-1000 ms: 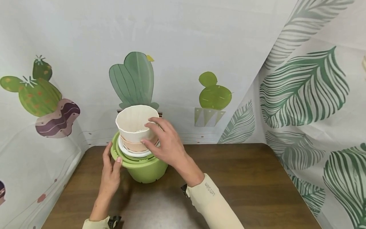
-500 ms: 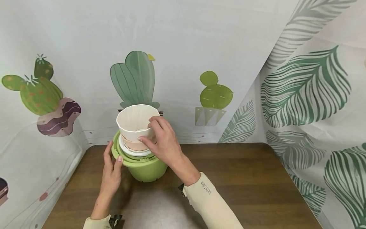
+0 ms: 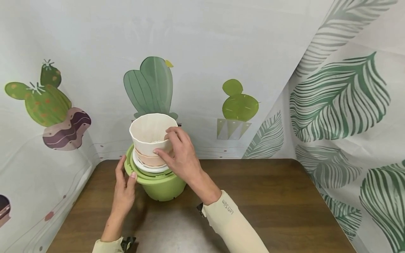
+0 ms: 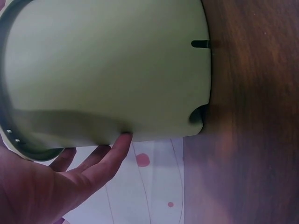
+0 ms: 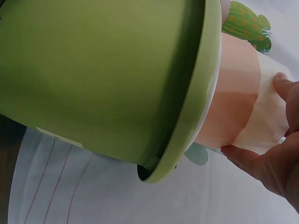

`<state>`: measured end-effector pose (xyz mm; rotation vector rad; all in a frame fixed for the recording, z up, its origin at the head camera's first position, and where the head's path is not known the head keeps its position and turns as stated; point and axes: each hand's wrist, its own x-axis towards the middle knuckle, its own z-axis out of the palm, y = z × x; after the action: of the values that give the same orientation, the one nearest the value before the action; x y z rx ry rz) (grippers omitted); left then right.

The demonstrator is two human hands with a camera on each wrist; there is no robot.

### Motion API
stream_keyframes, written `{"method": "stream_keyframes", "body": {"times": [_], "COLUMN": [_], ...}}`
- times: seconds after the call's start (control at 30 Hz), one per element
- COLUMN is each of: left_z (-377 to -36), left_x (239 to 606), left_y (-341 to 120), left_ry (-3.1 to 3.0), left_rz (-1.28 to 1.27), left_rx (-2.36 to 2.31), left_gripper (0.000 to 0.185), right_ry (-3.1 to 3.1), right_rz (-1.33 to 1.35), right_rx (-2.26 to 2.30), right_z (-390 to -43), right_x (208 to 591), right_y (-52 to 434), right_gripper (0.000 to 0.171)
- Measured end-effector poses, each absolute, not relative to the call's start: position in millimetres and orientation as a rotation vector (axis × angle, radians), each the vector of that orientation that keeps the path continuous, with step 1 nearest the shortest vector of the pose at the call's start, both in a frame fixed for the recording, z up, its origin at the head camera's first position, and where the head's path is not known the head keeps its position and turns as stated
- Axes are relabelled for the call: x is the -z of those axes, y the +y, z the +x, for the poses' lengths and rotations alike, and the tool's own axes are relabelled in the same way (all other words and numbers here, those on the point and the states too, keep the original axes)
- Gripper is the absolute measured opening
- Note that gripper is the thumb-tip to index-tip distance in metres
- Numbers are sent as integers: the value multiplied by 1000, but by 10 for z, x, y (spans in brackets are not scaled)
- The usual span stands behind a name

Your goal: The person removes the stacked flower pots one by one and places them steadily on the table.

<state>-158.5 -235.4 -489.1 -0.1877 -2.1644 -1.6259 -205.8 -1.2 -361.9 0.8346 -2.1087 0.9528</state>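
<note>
A green pot (image 3: 162, 185) stands on the brown table (image 3: 259, 196) with smaller pots nested in it: a white rim (image 3: 148, 168), a peach pot (image 3: 148, 159) and a cream ribbed pot (image 3: 148, 133) on top. My right hand (image 3: 177, 154) pinches the cream pot's near wall, thumb outside and fingers over the rim. In the right wrist view the fingertips (image 5: 279, 81) press the cream pot (image 5: 266, 116) above the peach pot (image 5: 231, 98). My left hand (image 3: 124, 189) holds the green pot's rim at its left side. In the left wrist view straight fingers (image 4: 112, 151) lie under the green pot (image 4: 107, 70).
A cloth backdrop printed with cacti (image 3: 150, 86) hangs right behind the pots. A leaf-print curtain (image 3: 345, 116) closes the right side. The table's left edge meets the cloth (image 3: 41, 196).
The cream pot has risen slightly out of the stack with my right hand. The left hand has stayed on the green rim.
</note>
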Motion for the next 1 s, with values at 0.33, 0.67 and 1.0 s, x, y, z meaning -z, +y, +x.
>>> {"method": "stream_keyframes", "body": {"times": [0.33, 0.67, 1.0], "left_z": [-1581, -1592, -1595], "left_x": [4898, 4897, 4910], "left_y": [-2363, -2369, -2356], "left_ry": [-2172, -2176, -2165], "left_rz": [-179, -176, -182], "left_rx": [1622, 1601, 1601], "left_gripper": [66, 66, 66], "right_ry": [-2058, -1964, -1910], "right_rz": [841, 849, 845], "right_rx": [-953, -959, -995], "right_z": [-2078, -2080, -2065], "right_x": [3618, 3550, 3491], "right_y": [-14, -27, -3], "right_gripper": [42, 45, 42]}}
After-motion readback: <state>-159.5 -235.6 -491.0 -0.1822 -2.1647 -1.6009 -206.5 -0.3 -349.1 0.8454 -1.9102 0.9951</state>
